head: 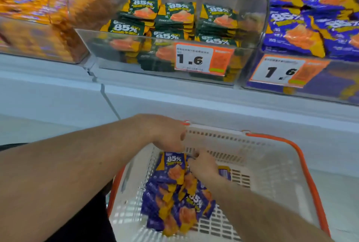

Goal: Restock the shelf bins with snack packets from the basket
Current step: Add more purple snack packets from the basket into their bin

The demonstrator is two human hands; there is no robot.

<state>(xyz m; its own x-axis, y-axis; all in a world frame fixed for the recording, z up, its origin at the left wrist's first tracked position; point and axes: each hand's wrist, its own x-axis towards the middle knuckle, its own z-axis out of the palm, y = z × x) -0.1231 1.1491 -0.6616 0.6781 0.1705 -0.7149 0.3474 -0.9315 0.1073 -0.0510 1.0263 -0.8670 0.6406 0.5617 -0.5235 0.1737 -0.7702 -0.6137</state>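
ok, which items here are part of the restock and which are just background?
In the job:
- basket
- purple packets in the basket
- left hand and right hand, both on the packets
- purple bin, the matching stock

Background:
- green bin
- orange bin, blurred
- price tags
- white shelf ledge

A white slatted basket (272, 167) with an orange rim sits below the shelf bins. Inside it, against its left wall, purple-and-yellow snack packets (174, 193) marked "85%" lie in a loose, overlapping heap. Above the basket, three clear bins stand side by side: the left bin (38, 27) holds orange packets, the middle bin (165, 62) neat stacks of green packets, the right bin (310, 78) jumbled purple packets.
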